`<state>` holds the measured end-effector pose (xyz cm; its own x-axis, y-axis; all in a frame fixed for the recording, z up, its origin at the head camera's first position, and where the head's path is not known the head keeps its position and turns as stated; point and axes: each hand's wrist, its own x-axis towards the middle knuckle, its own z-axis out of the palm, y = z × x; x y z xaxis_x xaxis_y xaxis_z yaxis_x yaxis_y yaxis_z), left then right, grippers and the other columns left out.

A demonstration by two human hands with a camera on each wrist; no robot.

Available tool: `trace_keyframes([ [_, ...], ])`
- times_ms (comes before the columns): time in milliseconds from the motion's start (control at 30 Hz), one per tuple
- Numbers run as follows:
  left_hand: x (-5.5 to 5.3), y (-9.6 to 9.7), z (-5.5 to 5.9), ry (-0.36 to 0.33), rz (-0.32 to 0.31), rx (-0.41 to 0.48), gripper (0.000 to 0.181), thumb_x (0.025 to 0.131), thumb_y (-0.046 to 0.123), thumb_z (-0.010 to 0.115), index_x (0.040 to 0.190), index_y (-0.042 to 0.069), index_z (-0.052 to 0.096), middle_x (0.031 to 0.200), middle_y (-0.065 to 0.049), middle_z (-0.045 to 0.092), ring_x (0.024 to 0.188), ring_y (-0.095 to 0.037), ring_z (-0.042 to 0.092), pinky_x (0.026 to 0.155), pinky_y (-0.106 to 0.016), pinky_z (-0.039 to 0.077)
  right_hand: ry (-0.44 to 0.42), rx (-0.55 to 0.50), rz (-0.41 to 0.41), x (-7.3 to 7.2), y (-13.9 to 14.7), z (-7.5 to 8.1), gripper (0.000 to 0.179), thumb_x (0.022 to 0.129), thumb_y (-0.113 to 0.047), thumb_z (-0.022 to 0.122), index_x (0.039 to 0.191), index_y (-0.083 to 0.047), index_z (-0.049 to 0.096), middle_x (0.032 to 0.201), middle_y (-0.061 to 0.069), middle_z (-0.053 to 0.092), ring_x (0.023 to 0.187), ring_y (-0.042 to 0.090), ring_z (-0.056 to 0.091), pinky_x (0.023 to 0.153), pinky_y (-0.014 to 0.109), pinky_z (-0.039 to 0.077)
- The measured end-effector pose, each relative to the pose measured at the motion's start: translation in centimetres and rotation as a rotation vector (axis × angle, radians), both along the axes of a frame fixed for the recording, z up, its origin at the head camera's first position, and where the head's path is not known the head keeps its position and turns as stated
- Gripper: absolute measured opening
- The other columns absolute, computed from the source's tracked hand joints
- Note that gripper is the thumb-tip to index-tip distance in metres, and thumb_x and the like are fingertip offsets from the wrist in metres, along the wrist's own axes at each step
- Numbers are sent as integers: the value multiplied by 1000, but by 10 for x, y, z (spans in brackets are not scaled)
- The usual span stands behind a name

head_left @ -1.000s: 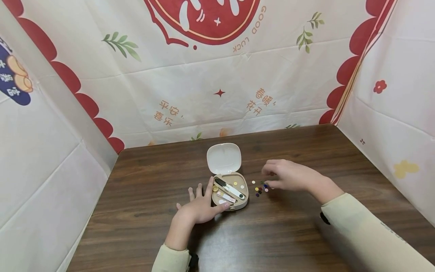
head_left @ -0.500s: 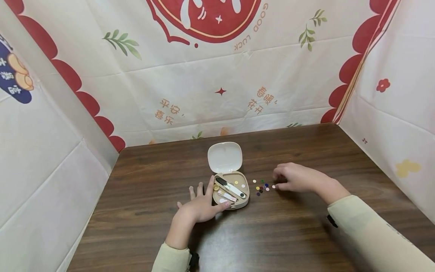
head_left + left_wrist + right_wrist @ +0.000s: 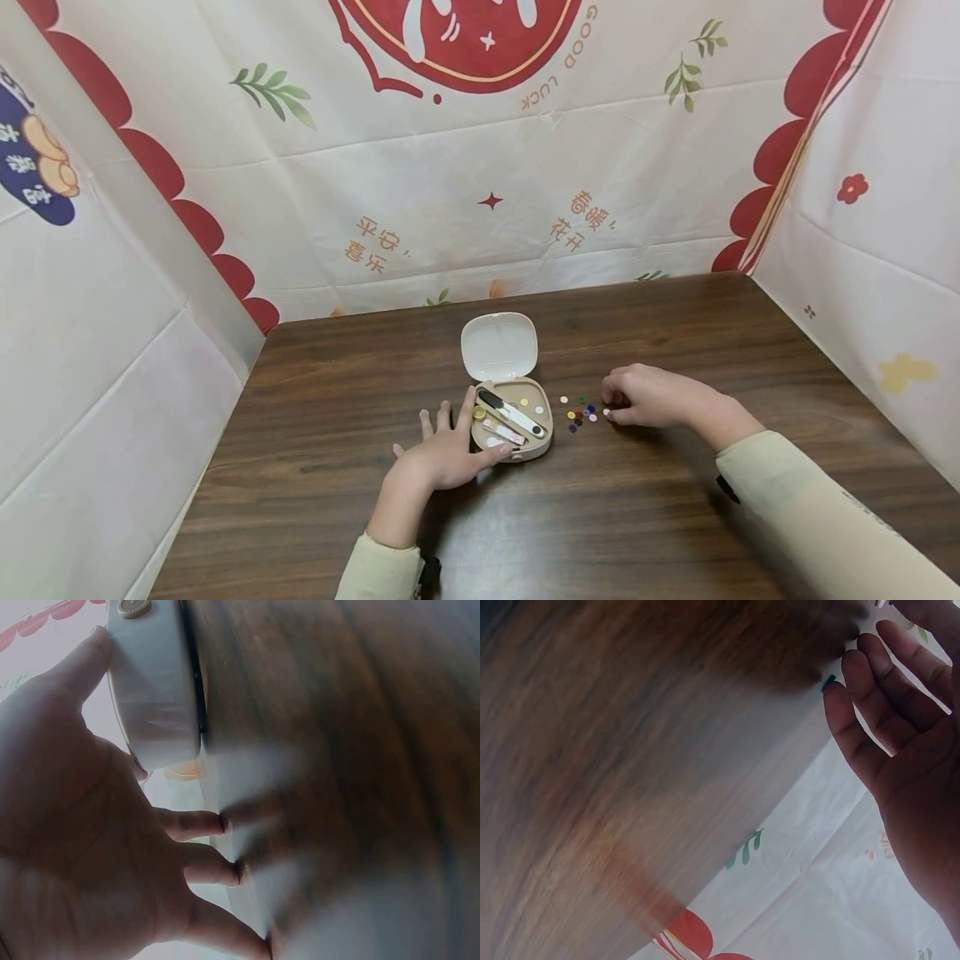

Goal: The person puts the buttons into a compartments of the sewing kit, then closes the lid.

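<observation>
A small beige box (image 3: 534, 450) with its white lid (image 3: 498, 346) raised stands mid-table. In it lie a slim black-and-white tool (image 3: 513, 415), a pink-and-white strip (image 3: 502, 432), a gold round piece (image 3: 479, 412) and loose buttons. My left hand (image 3: 438, 462) has its fingers spread, its thumb on the box's front rim and its index finger along the left side. Right of the box several coloured buttons (image 3: 578, 415) are scattered. My right hand (image 3: 648, 396) hovers low, fingers loosely bent, thumb tip at a whitish button (image 3: 606, 412). In the right wrist view its fingers (image 3: 855, 739) are relaxed.
The brown wooden table (image 3: 315, 500) reaches back to a printed white cloth (image 3: 450, 167). More cloth hangs at the left (image 3: 112, 333) and right (image 3: 885, 283) sides.
My right hand moved rightward from over the button cluster, uncovering several buttons, then came slightly back to the whitish one. My left hand stays at the box.
</observation>
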<state>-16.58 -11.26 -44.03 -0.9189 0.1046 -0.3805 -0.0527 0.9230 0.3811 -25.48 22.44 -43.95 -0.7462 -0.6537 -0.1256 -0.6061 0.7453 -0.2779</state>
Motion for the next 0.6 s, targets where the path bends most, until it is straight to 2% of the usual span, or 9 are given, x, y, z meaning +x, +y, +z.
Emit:
trace_keyframes([
  [600, -1, -1, 3, -7, -5, -9, 103, 75, 89, 44, 154, 48, -9, 166, -12, 11, 151, -43, 4, 94, -88, 12, 18, 34, 19, 1, -6, 1, 11, 88, -19, 71, 81, -21, 64, 81, -8, 59, 68, 1, 49, 62, 24, 46],
])
